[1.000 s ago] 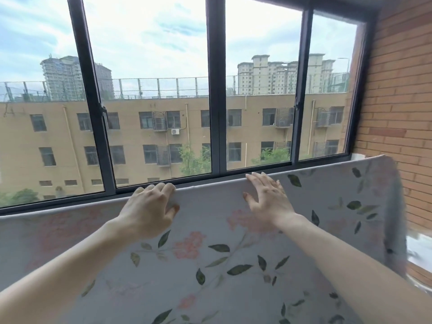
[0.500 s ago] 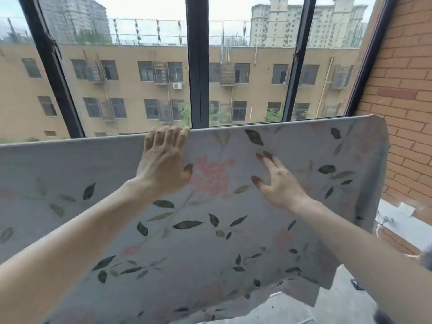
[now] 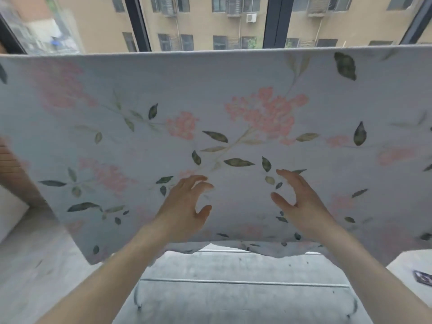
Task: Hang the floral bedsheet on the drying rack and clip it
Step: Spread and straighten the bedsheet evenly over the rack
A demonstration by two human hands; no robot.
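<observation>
The floral bedsheet (image 3: 233, 94), pale with pink blossoms and dark leaves, hangs spread over a high bar of the drying rack and fills most of the view. The bar itself is hidden under the fold. My left hand (image 3: 184, 206) hovers low on the sheet's near face, fingers curled apart, holding nothing. My right hand (image 3: 297, 199) is beside it at the same height, also spread, close to the cloth. Below the sheet's ragged lower edge a metal rail of the drying rack (image 3: 245, 282) runs across. No clips are in sight.
Dark window frames (image 3: 275, 22) stand behind the sheet, with a beige building outside. A brick wall (image 3: 9, 164) shows at the far left. Grey floor (image 3: 233, 305) lies below, and a small dark object (image 3: 423, 278) rests on a pale ledge at the right.
Both hands have slid down from the sheet's top edge to its lower part. My view has tilted downward and swung left, revealing the floor and rack rail.
</observation>
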